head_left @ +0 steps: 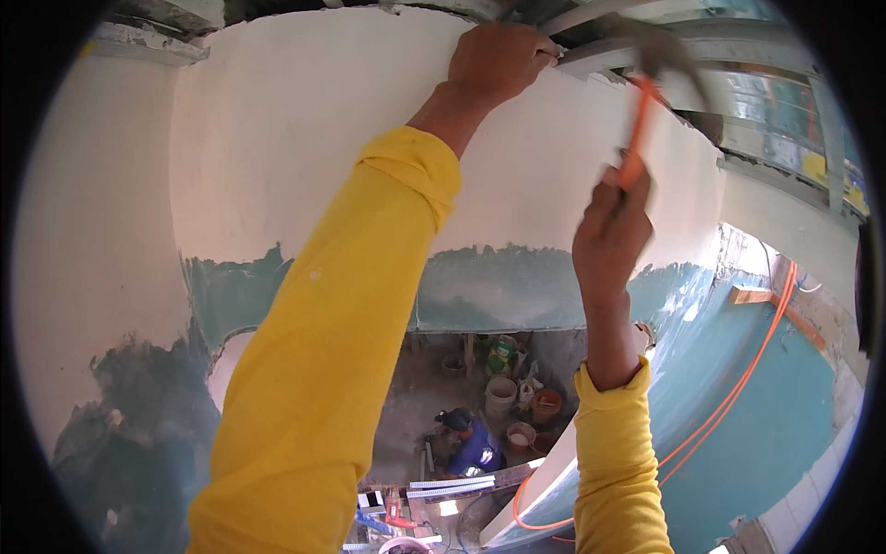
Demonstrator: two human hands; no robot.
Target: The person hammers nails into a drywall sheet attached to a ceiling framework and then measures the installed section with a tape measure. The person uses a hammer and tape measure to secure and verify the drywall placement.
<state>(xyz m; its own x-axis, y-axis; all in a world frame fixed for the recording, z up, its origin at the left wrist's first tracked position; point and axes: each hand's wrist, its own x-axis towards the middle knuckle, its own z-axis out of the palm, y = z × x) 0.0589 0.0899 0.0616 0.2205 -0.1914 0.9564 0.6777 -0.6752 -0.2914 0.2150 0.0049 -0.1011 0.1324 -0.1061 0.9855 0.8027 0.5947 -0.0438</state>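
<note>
My left hand (498,65) is closed against the upper edge of the white-and-teal wall (323,120), beside the end of a grey metal channel (683,46). Its fingertips pinch something too small to make out. In my right hand (613,235) is a claw hammer (641,115), gripped by its orange handle. The hammer stands upright with its head, blurred by motion, up in front of the metal channels. It is to the right of my left hand and apart from it.
Below, through an opening, a person in blue (480,450) crouches near several buckets (501,395). An orange cable (729,406) hangs down the right-hand wall past a piece of wood (750,295). Tools and white strips (452,487) lie on a surface at the bottom.
</note>
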